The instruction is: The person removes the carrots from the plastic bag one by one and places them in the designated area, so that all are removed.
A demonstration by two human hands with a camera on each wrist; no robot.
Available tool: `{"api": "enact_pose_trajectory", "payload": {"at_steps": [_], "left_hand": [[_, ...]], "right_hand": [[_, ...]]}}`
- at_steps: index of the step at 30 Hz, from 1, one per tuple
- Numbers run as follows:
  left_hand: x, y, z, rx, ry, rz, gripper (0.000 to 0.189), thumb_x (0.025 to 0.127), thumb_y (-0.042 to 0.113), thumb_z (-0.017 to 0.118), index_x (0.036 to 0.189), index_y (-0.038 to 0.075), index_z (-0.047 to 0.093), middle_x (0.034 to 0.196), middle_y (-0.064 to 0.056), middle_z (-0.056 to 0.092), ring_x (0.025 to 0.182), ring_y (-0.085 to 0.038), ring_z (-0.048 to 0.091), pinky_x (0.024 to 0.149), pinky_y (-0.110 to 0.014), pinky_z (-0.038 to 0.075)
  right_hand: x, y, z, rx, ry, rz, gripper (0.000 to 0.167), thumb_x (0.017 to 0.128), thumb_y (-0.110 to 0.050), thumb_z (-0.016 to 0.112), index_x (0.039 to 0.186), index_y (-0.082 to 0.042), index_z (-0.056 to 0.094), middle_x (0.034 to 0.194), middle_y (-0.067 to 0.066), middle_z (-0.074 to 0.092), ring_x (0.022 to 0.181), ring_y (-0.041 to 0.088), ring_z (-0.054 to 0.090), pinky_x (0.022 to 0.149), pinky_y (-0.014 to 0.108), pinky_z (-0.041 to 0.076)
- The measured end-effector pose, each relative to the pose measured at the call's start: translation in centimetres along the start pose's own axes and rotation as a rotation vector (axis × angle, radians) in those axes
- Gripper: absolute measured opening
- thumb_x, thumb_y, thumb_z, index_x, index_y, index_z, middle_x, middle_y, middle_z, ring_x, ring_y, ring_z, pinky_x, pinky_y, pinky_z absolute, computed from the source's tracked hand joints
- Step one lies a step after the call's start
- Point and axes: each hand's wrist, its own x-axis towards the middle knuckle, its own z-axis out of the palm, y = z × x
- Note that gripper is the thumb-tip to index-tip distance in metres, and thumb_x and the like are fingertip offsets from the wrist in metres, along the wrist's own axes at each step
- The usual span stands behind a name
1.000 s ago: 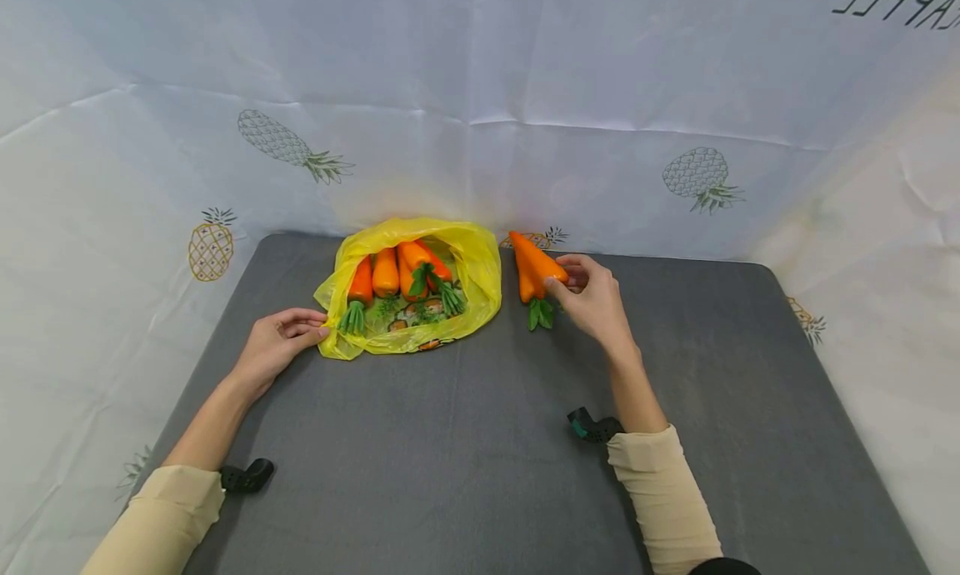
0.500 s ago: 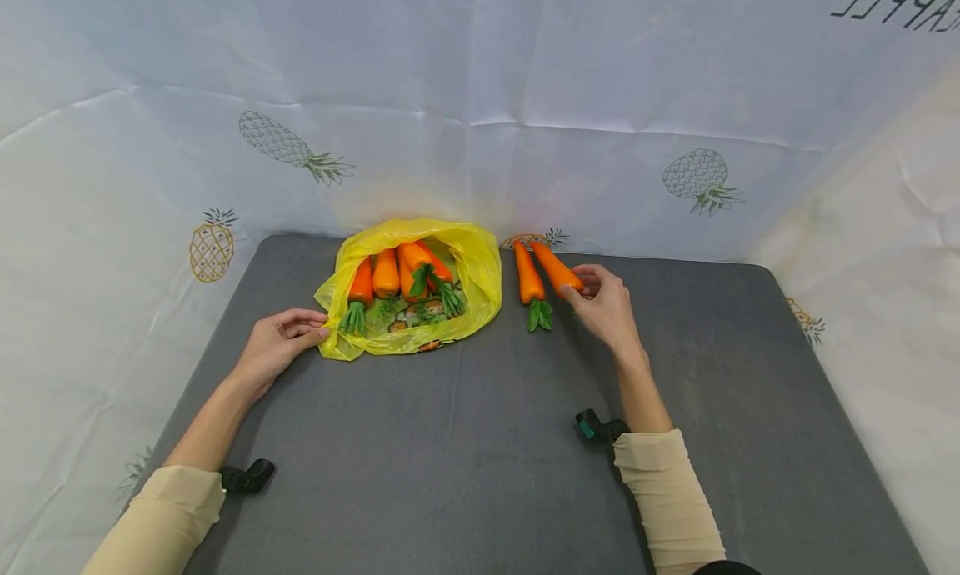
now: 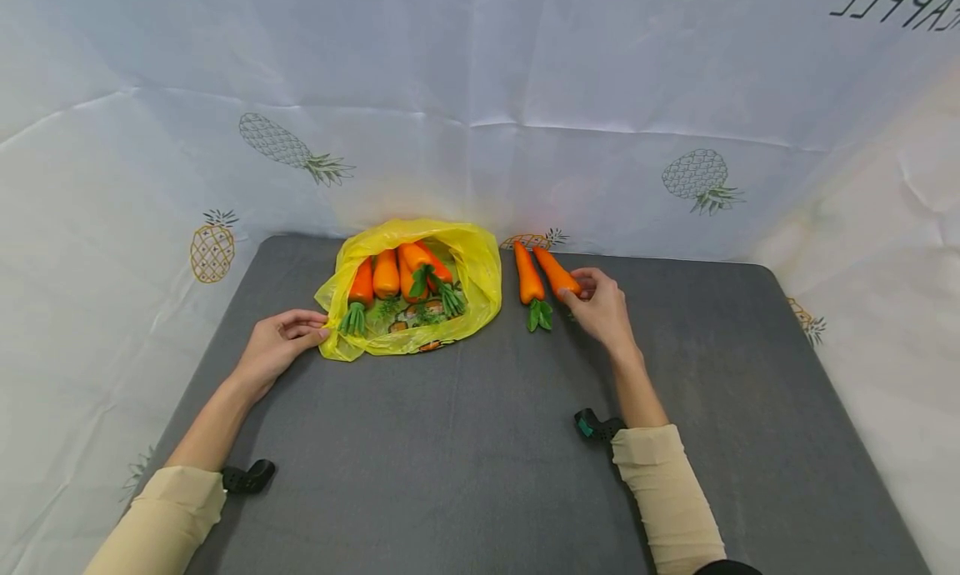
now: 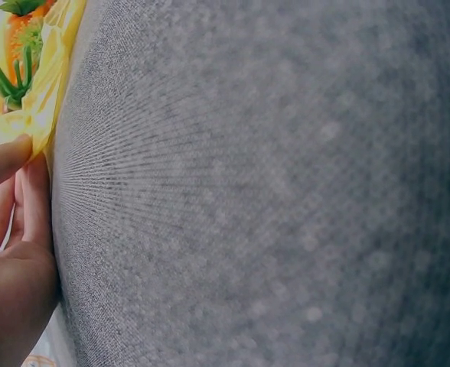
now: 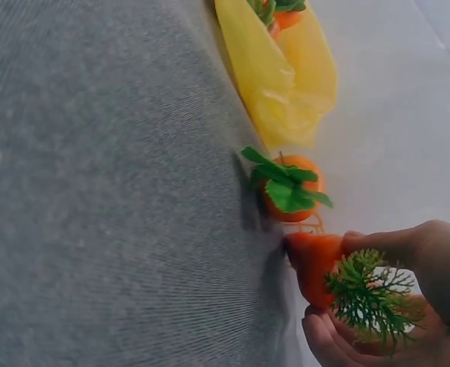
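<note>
A yellow plastic bag [image 3: 487, 267] lies at the back of the table with its mouth facing me, several orange carrots [image 3: 386, 273] inside. My left hand [image 3: 273, 350] pinches the bag's left edge between thumb and fingers; the left wrist view shows the yellow film [image 4: 53, 73] at the fingertips. To the right of the bag one carrot [image 3: 528, 277] with broad green leaves lies on the table. Beside it my right hand [image 3: 603, 308] grips a second carrot [image 3: 555, 271] near its top end. In the right wrist view that carrot carries a feathery green tuft [image 5: 374, 294].
The grey table [image 3: 450, 458] runs up to a white cloth backdrop [image 3: 570, 75] printed with pineapples. A black wrist camera [image 3: 247, 477] sits on the left forearm, another camera [image 3: 597, 425] on the right.
My right hand has moved the carrot a little right and lowered it from over the lying carrot to a place beside it. The left hand and bag have stayed put.
</note>
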Motion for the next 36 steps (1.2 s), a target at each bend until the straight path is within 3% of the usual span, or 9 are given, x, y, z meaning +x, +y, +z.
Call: {"api": "enact_pose_trajectory", "payload": {"at_steps": [19,28,36], "left_hand": [[-0.13,-0.05,0.0,-0.007,0.004,0.004,0.045,0.104,0.032,0.077,0.134,0.0,0.068,0.097,0.022,0.076,0.092,0.004,0.071,0.083,-0.014,0.054],[-0.08,0.05,0.0,-0.01,-0.003,0.004,0.044,0.104,0.032,0.077,0.134,0.001,0.068,0.098,0.021,0.077,0.092,0.004,0.071,0.083,-0.014,0.053],[-0.14,-0.01,-0.07,-0.007,-0.004,0.008,0.046,0.104,0.032,0.077,0.135,0.0,0.067,0.097,0.023,0.076,0.092,0.005,0.071,0.083,-0.014,0.053]], "right_hand": [[0.24,0.42,1.03,-0.054,-0.042,-0.003,0.051,0.104,-0.025,0.074,0.146,0.0,0.058,0.134,0.03,0.069,0.118,0.045,0.07,0.099,0.058,0.06],[0.31,0.18,0.66,-0.029,-0.066,0.015,0.054,0.105,-0.025,0.073,0.148,0.0,0.055,0.142,0.03,0.064,0.126,0.046,0.067,0.107,0.059,0.057],[0.44,-0.38,0.31,-0.016,-0.039,-0.007,0.052,0.105,-0.021,0.073,0.148,0.001,0.056,0.142,0.03,0.063,0.126,0.045,0.064,0.108,0.059,0.054]]}}
